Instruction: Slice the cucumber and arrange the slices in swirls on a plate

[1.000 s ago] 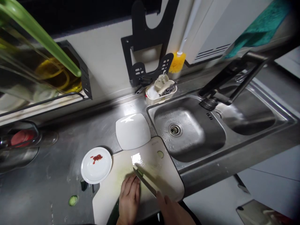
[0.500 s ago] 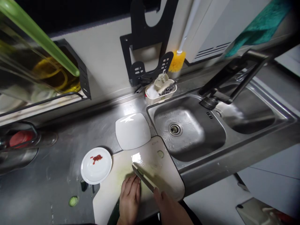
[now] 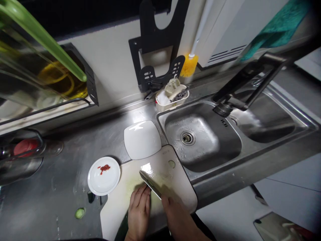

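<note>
My left hand (image 3: 138, 209) presses with bent fingers on a dark green cucumber (image 3: 122, 228), which lies on a white cutting board (image 3: 182, 190) and is mostly hidden under the hand. In my right hand (image 3: 175, 214) is a kitchen knife (image 3: 155, 190), its handle inside my closed fingers. The blade lies slantwise just right of my left fingertips, over the cucumber's cut end. A thin cucumber slice (image 3: 172, 164) rests near the board's right edge. Left of the board, a cut cucumber end (image 3: 80, 213) and a dark green piece (image 3: 90, 196) lie on the counter.
A small white plate (image 3: 104, 184) with chopped red bits overlaps the board's left corner. Behind the board lies a square white plate (image 3: 142, 142). To the right is a steel sink (image 3: 205, 134) under a dark faucet (image 3: 223, 108). A sponge tray (image 3: 173, 106) stands behind.
The knife's blade and my right hand have shifted slightly up and left. My left hand stays on the cucumber in nearly the same place.
</note>
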`<state>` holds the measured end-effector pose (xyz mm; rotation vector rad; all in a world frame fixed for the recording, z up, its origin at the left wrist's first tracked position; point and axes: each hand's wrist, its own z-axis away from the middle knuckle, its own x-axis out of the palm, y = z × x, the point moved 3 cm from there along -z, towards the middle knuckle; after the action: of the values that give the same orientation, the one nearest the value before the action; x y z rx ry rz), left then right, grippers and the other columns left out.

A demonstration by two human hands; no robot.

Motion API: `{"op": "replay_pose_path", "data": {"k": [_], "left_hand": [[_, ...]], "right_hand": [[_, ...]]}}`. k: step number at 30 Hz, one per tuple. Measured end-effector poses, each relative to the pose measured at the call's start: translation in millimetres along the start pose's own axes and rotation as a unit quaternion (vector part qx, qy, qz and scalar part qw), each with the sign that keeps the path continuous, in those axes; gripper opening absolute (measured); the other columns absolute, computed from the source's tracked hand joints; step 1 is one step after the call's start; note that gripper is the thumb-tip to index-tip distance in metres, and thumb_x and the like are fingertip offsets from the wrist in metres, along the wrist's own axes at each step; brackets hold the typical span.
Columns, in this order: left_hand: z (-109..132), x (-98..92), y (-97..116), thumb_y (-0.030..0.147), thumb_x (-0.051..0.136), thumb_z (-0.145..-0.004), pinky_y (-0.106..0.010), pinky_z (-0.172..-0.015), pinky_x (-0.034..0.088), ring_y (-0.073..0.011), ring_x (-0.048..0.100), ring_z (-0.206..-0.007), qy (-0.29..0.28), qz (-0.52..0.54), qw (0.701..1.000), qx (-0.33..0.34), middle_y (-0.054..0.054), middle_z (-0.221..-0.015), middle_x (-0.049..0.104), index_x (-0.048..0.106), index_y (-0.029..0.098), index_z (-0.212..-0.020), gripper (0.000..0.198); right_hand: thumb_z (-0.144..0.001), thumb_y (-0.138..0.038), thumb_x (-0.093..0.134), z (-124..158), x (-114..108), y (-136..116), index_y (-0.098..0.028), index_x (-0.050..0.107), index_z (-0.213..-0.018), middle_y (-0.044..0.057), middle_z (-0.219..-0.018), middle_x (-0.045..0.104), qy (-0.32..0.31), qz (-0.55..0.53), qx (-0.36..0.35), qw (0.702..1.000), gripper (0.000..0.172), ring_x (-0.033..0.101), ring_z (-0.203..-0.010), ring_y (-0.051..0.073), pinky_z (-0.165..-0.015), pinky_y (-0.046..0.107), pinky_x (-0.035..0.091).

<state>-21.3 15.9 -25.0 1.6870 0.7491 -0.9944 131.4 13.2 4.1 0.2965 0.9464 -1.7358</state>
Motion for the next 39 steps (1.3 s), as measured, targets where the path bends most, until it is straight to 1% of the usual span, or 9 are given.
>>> {"op": "replay_pose_path", "data": {"k": [3, 7, 11, 15, 20, 25, 30, 34, 39], "left_hand": [[0.2, -1.0, 1.1, 0.015, 0.043, -0.091, -0.040, -0.101, 0.044, -0.0186, 0.059, -0.108, -0.006, 0.000, 1.000, -0.009, -0.006, -0.114, 0.066, 0.060, 0.018, -0.115, 0.029], [0.6, -0.6, 1.4, 0.017, 0.045, -0.091, -0.039, -0.100, 0.044, -0.0189, 0.059, -0.109, -0.008, 0.006, 1.000, -0.016, -0.006, -0.114, 0.066, 0.061, 0.018, -0.113, 0.027], [1.7, 1.1, -0.3, 0.016, 0.045, -0.091, -0.041, -0.100, 0.044, -0.0195, 0.058, -0.108, -0.008, 0.011, 1.000, -0.015, -0.006, -0.114, 0.066, 0.061, 0.018, -0.112, 0.027], [1.3, 0.9, 0.1, 0.015, 0.044, -0.091, -0.041, -0.100, 0.044, -0.0198, 0.058, -0.108, -0.013, 0.012, 1.000, -0.021, -0.007, -0.114, 0.065, 0.060, 0.018, -0.113, 0.027], [-1.0, -1.8, 2.9, 0.016, 0.044, -0.091, -0.041, -0.099, 0.045, -0.0196, 0.059, -0.106, -0.002, 0.017, 1.000, -0.025, -0.007, -0.112, 0.066, 0.061, 0.018, -0.111, 0.026], [-1.2, -1.9, 3.4, 0.017, 0.044, -0.091, -0.041, -0.099, 0.045, -0.0197, 0.060, -0.105, 0.000, 0.020, 1.000, -0.023, -0.007, -0.110, 0.067, 0.061, 0.018, -0.111, 0.027], [-0.6, -1.6, 2.2, 0.018, 0.044, -0.091, -0.039, -0.098, 0.047, -0.0192, 0.060, -0.105, 0.004, 0.013, 1.000, -0.025, -0.007, -0.110, 0.067, 0.063, 0.018, -0.109, 0.026], [-0.7, -1.7, 2.2, 0.017, 0.044, -0.091, -0.040, -0.099, 0.046, -0.0191, 0.060, -0.105, -0.003, 0.003, 1.000, -0.018, -0.007, -0.110, 0.067, 0.062, 0.017, -0.111, 0.027], [-2.4, -3.9, 3.9, 0.018, 0.044, -0.091, -0.039, -0.097, 0.047, -0.0191, 0.061, -0.104, 0.013, -0.004, 1.000, -0.008, -0.007, -0.108, 0.068, 0.063, 0.018, -0.108, 0.025]], "right_hand": [[-0.083, -0.001, 0.028, 6.3, -2.7, 4.9, -0.012, 0.050, -0.129, 0.015, -0.109, 0.066, -0.029, 0.021, 0.005, 0.999, 0.052, 0.063, -0.096, 0.023, -0.083, 0.031, 0.045], [-0.078, 0.000, 0.030, 23.9, -11.1, 10.1, -0.015, 0.048, -0.132, 0.013, -0.102, 0.068, -0.055, 0.025, 0.016, 0.998, 0.058, 0.065, -0.087, 0.023, -0.072, 0.028, 0.048], [-0.075, 0.004, 0.031, 39.0, -11.4, 15.3, -0.016, 0.045, -0.135, 0.013, -0.104, 0.067, -0.092, 0.056, 0.025, 0.994, 0.065, 0.067, -0.086, 0.024, -0.066, 0.028, 0.047], [-0.073, 0.005, 0.034, 45.8, -3.8, 22.5, -0.018, 0.046, -0.133, 0.012, -0.103, 0.067, -0.081, 0.066, 0.017, 0.994, 0.065, 0.067, -0.081, 0.022, -0.060, 0.024, 0.043], [-0.074, 0.002, 0.037, 49.8, 7.4, 30.6, -0.018, 0.046, -0.132, 0.012, -0.100, 0.068, -0.054, 0.055, -0.003, 0.997, 0.062, 0.068, -0.077, 0.022, -0.055, 0.024, 0.039], [-0.072, 0.002, 0.038, 51.2, 7.0, 30.9, -0.018, 0.049, -0.129, 0.010, -0.097, 0.069, -0.041, 0.027, 0.006, 0.999, 0.061, 0.067, -0.074, 0.019, -0.053, 0.023, 0.036], [-0.073, 0.004, 0.035, 49.8, 0.6, 24.5, -0.018, 0.050, -0.129, 0.011, -0.099, 0.069, -0.074, 0.068, 0.026, 0.995, 0.062, 0.067, -0.075, 0.021, -0.052, 0.025, 0.035], [-0.073, 0.003, 0.038, 47.9, -6.4, 20.2, -0.018, 0.048, -0.130, 0.010, -0.100, 0.068, -0.087, 0.064, 0.015, 0.994, 0.062, 0.067, -0.077, 0.021, -0.054, 0.024, 0.036], [-0.073, 0.004, 0.036, 42.3, -7.2, 16.6, -0.017, 0.051, -0.127, 0.011, -0.099, 0.068, -0.109, 0.057, 0.041, 0.992, 0.060, 0.066, -0.081, 0.023, -0.057, 0.025, 0.039]]}}
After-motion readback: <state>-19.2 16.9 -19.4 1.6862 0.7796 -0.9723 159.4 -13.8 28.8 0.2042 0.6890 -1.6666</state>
